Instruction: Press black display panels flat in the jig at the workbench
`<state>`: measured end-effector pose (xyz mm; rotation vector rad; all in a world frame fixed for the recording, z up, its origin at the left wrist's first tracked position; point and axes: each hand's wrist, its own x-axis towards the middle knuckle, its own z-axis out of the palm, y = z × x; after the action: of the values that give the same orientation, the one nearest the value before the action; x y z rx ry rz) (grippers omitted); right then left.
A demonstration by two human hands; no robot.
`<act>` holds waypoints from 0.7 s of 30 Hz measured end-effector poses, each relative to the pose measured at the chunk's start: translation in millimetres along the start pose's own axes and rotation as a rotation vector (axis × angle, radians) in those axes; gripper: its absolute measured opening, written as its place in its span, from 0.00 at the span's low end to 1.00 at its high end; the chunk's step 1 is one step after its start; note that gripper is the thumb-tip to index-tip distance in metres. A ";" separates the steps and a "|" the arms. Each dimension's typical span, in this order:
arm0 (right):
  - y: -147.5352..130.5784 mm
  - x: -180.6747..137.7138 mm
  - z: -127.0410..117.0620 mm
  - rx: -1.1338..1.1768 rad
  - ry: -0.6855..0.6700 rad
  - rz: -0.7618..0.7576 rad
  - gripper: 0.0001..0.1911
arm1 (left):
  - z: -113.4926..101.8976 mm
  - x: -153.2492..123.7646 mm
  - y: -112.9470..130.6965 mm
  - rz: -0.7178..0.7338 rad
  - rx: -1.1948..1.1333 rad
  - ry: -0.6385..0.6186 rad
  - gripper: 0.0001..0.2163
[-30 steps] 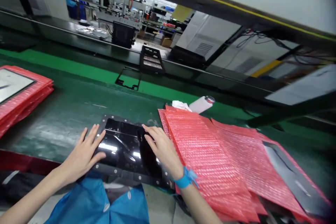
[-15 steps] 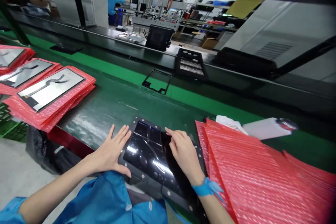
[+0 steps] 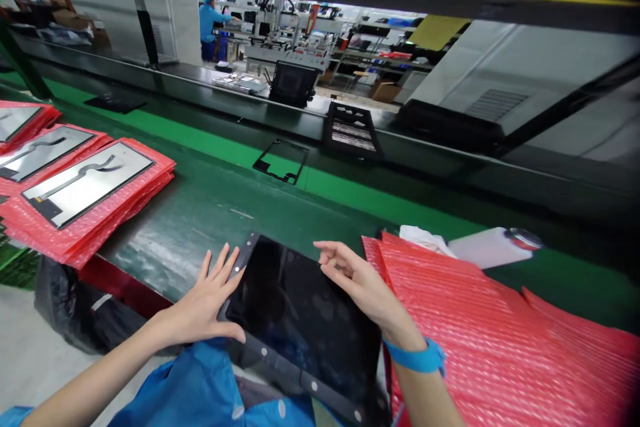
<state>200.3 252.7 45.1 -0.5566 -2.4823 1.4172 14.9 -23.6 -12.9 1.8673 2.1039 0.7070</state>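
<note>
A black glossy display panel (image 3: 305, 320) in a dark frame with small screws lies at the near edge of the green belt. My left hand (image 3: 207, 300) rests flat on the panel's left edge, fingers spread and open. My right hand (image 3: 357, 280), with a blue wrist strap, hovers over the panel's upper right part with its fingers loosely curled and apart, holding nothing.
Red bubble-wrap bags (image 3: 490, 340) are piled right of the panel, with a white roll (image 3: 493, 247) behind them. More bagged panels (image 3: 85, 193) sit stacked on the left. A black frame (image 3: 280, 161) and a dark tray (image 3: 353, 130) lie further back. A person in blue (image 3: 209, 23) works far off.
The panel's open reflective inside is now covered by a flat black screen face. My right hand lifted off it and moved slightly right; my left hand stayed on the left edge.
</note>
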 end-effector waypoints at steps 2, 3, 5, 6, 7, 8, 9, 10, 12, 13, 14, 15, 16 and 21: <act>-7.5 -2.9 -3.6 0.031 0.017 0.003 0.19 | 5.4 2.8 3.9 -0.038 -0.052 0.052 0.36; -10.5 -4.8 -5.3 0.035 0.029 0.003 0.18 | 8.8 3.8 6.2 -0.063 -0.084 0.087 0.30; -14.4 -8.6 -8.9 0.038 0.041 0.009 0.17 | 16.3 4.6 11.1 -0.107 -0.164 0.162 0.24; -15.2 -10.2 -10.9 0.045 0.044 0.016 0.16 | 20.3 4.4 13.7 -0.131 -0.218 0.186 0.24; -15.3 -11.5 -13.0 0.059 0.048 0.023 0.16 | 24.2 3.9 16.5 -0.163 -0.284 0.195 0.24; -14.8 -12.4 -15.2 0.082 0.052 0.030 0.17 | 27.8 3.4 19.5 -0.211 -0.356 0.192 0.25; -13.8 -12.8 -17.4 0.106 0.058 0.034 0.17 | 30.7 3.3 22.9 -0.274 -0.428 0.185 0.26; -12.6 -12.9 -19.8 0.128 0.067 0.034 0.18 | 32.6 3.9 26.5 -0.341 -0.497 0.177 0.27; -10.4 -12.6 -25.2 0.151 0.083 0.027 0.19 | 31.7 8.7 34.8 -0.437 -0.621 0.180 0.28; -9.7 -12.6 -28.3 0.153 0.096 0.022 0.19 | 28.4 13.5 39.3 -0.452 -0.688 0.199 0.28; -9.6 -13.2 -31.8 0.151 0.116 0.016 0.19 | 23.3 20.2 43.5 -0.445 -0.767 0.222 0.27; -10.0 -14.5 -35.4 0.144 0.149 0.009 0.19 | 16.7 28.8 47.2 -0.424 -0.861 0.241 0.25; -10.7 -16.8 -38.8 0.132 0.202 -0.003 0.20 | 9.2 39.4 49.9 -0.403 -0.974 0.259 0.24; -8.8 -44.9 -43.0 0.063 0.778 0.004 0.28 | -19.2 124.1 38.4 -0.377 -1.341 0.272 0.16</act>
<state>255.1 262.5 74.0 -0.8899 -1.8060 1.0001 19.6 96.6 39.6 0.6371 1.3006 1.7060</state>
